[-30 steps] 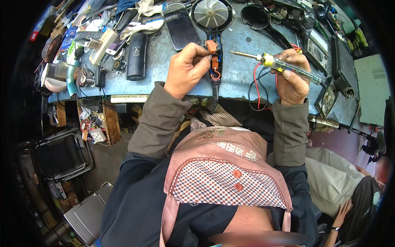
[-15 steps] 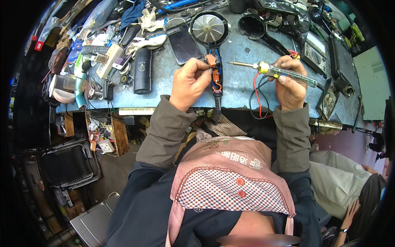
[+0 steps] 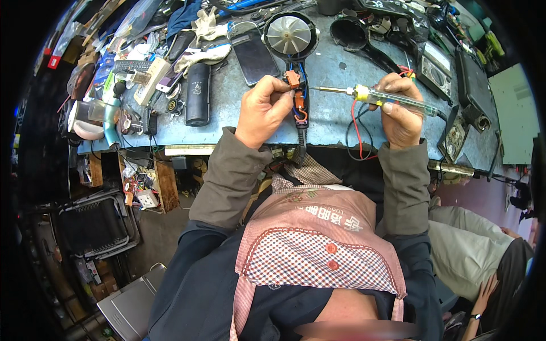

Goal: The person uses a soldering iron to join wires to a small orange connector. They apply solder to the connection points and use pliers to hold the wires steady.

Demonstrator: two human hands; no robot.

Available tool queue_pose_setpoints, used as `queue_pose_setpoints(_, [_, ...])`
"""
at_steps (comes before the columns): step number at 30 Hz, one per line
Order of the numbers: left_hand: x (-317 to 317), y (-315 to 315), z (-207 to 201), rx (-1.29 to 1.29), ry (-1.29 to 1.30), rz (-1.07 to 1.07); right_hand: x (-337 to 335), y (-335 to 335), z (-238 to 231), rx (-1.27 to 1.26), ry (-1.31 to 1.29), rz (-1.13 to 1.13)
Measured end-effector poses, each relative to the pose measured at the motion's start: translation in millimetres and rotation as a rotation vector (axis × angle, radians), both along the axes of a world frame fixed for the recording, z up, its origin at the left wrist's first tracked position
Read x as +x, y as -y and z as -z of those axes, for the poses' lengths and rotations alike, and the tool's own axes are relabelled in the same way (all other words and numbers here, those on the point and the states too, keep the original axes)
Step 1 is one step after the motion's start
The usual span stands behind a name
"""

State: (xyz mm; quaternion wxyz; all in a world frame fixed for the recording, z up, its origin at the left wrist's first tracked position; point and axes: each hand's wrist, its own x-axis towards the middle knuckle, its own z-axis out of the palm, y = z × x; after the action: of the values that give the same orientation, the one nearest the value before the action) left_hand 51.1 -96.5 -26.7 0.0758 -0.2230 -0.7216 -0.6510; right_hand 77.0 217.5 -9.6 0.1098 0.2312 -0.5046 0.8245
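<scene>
Blue bench, orange component at tips of pinching left fingers, soldering iron inside clasping right fingers.

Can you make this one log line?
left hand: touching orange block | right hand: holding soldering iron | tip: apart from block

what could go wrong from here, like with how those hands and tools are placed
The right hand points the soldering iron toward the left hand; if hot, a slip could burn it.

The tip is also close to the blue wire, whose insulation might scorch.

The red and black leads loop past the table edge and could snag.
</scene>
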Motion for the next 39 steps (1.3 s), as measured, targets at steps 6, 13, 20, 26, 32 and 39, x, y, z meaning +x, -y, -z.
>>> queue_pose_setpoints(6, [1,-3,-6,0.006,0.023,0.049,9,4,-10,0.091,-0.031,0.019])
queue_pose_setpoints(13, [-6,1,6,0.077,-0.073,0.073,97,-31,-63,0.106,-0.273,0.675])
queue_pose_setpoints(20, [-15,13,21,0.079,0.002,0.100,164,-119,-110,0.265,-0.029,1.521])
queue_pose_setpoints(26, [-7,-4,4,0.088,-0.084,0.080,132,-153,-109,0.996,0.240,1.740])
queue_pose_setpoints(32, [-4,-4,5,0.043,-0.022,-0.002,107,-168,-104,1.290,0.458,1.680])
queue_pose_setpoints(39, [-2,-5,2,0.111,0.023,0.014,101,-152,-85,0.688,0.443,1.537])
